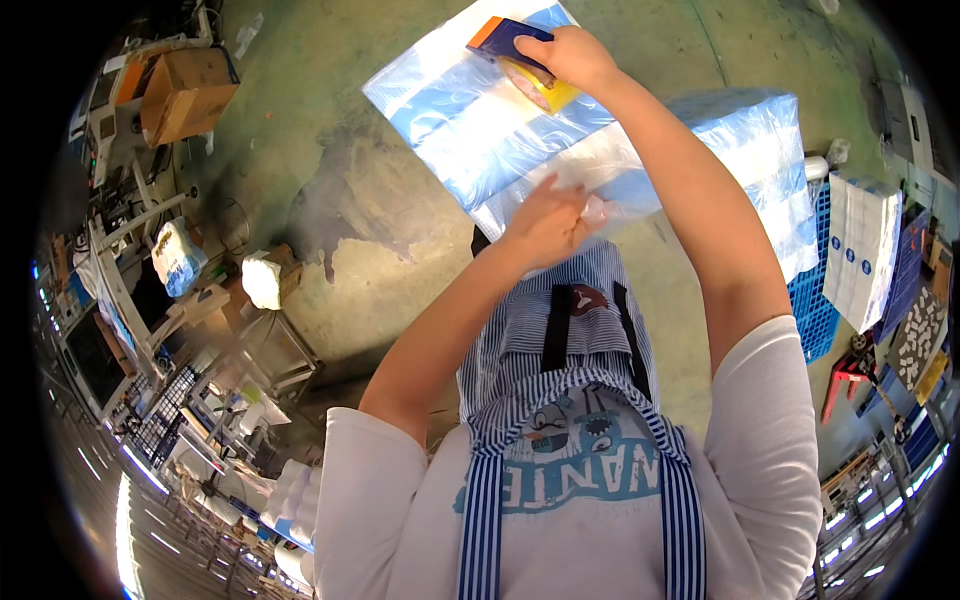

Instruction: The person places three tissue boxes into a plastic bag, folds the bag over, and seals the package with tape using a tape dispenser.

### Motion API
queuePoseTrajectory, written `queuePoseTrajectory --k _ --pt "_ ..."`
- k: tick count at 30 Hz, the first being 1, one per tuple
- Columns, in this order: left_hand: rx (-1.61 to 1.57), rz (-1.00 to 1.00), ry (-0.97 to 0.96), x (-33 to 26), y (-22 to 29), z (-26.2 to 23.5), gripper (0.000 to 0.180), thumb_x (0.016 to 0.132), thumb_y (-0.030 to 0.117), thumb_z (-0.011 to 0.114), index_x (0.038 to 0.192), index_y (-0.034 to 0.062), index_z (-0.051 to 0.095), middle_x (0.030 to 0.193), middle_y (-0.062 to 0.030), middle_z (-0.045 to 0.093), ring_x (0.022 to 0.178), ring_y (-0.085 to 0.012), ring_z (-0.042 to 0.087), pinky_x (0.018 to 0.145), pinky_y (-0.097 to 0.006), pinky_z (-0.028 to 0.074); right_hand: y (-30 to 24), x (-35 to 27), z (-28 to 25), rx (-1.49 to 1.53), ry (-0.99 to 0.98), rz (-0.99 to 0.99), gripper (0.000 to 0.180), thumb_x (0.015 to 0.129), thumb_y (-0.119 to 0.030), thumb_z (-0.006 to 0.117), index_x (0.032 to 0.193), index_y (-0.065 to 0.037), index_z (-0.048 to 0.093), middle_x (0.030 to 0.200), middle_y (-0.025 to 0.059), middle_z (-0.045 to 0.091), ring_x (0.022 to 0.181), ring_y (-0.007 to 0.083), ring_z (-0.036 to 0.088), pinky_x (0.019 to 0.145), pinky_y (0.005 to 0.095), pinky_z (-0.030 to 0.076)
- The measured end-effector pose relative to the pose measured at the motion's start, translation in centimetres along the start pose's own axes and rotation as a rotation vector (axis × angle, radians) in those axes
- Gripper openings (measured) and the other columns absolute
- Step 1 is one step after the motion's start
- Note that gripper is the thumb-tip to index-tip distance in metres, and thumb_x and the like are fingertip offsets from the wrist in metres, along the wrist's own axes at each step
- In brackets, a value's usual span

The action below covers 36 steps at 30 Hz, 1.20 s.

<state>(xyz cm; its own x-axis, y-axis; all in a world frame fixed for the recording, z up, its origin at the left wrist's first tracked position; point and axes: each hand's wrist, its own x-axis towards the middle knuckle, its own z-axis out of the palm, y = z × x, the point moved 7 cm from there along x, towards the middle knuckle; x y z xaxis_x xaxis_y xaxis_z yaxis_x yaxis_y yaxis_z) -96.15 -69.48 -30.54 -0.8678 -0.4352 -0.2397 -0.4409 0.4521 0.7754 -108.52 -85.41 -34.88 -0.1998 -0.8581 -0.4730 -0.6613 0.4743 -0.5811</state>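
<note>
In front of me stands a large blue-and-white pack [455, 125] wrapped in clear plastic. My right hand [575, 58] reaches over its far part, fingers closed around a tape dispenser [535, 85] with a dark blue and orange top and a yellow body. The dispenser is close to the pack's upper face. At the pack's near edge my left hand [548, 225] is closed on a gathered bit of clear plastic film [596, 210]; its fingertips are smeared by motion.
Another wrapped blue-and-white pack [750, 140] adjoins on the right, beside a blue plastic pallet [815, 300] and stacked white packs [860, 250]. A red pallet jack part [845, 380] stands at far right. On the left are a cardboard box [188, 95] and a metal frame [290, 350].
</note>
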Motion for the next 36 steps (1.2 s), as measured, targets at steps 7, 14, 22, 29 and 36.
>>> queuePoseTrajectory --k 7,14,22,29,36 --pt "-0.122 0.098 0.089 -4.3 1.6 2.7 0.075 0.077 0.053 0.058 0.132 0.0066 0.040 0.132 -0.0200 0.043 0.119 -0.0367 0.042 0.102 -0.042 0.032 0.3 -0.7 -0.4 0.028 -0.015 0.009 0.060 0.071 -0.057 0.050 0.081 0.000 0.067 0.079 0.0193 0.064 0.077 0.0298 0.064 0.069 0.0355 0.049" --pt "0.341 0.201 0.211 -3.4 3.5 4.5 0.061 0.076 0.041 0.063 0.118 -0.0005 0.049 0.125 -0.0221 0.048 0.114 -0.0371 0.047 0.094 -0.045 0.040 0.0 -0.2 0.1 -0.002 -0.014 0.006 0.062 0.072 -0.058 0.050 0.082 0.000 0.068 0.080 0.0194 0.065 0.077 0.0301 0.064 0.070 0.0361 0.049" --pt "-1.281 -0.713 0.491 -2.4 -11.2 10.6 0.034 0.084 0.032 0.058 0.096 0.0003 0.056 0.066 -0.0108 0.061 0.057 -0.0246 0.058 0.057 -0.038 0.047 -0.1 -0.7 0.1 0.050 -0.026 0.008 0.063 0.070 -0.060 0.051 0.081 0.000 0.068 0.080 0.0193 0.065 0.076 0.0298 0.063 0.069 0.0358 0.049" --pt "-0.533 -0.483 0.927 -1.0 -6.4 -0.6 0.025 0.082 0.018 0.065 0.090 -0.0049 0.058 0.066 -0.0065 0.060 0.054 -0.0121 0.055 0.052 -0.026 0.045 0.4 -0.2 0.1 0.054 0.000 0.032 0.062 0.068 -0.058 0.051 0.080 0.000 0.068 0.077 0.0171 0.065 0.074 0.0285 0.063 0.067 0.0343 0.049" --pt "-0.572 -0.669 0.622 1.2 -8.8 -3.1 0.029 0.081 0.025 0.067 0.069 -0.0008 0.062 0.055 -0.0046 0.059 0.046 -0.0137 0.054 0.050 -0.027 0.044 0.2 -0.4 -0.1 0.042 -0.025 0.040 0.061 0.068 -0.061 0.055 0.076 -0.001 0.068 0.074 0.0149 0.065 0.072 0.0268 0.063 0.066 0.0339 0.048"
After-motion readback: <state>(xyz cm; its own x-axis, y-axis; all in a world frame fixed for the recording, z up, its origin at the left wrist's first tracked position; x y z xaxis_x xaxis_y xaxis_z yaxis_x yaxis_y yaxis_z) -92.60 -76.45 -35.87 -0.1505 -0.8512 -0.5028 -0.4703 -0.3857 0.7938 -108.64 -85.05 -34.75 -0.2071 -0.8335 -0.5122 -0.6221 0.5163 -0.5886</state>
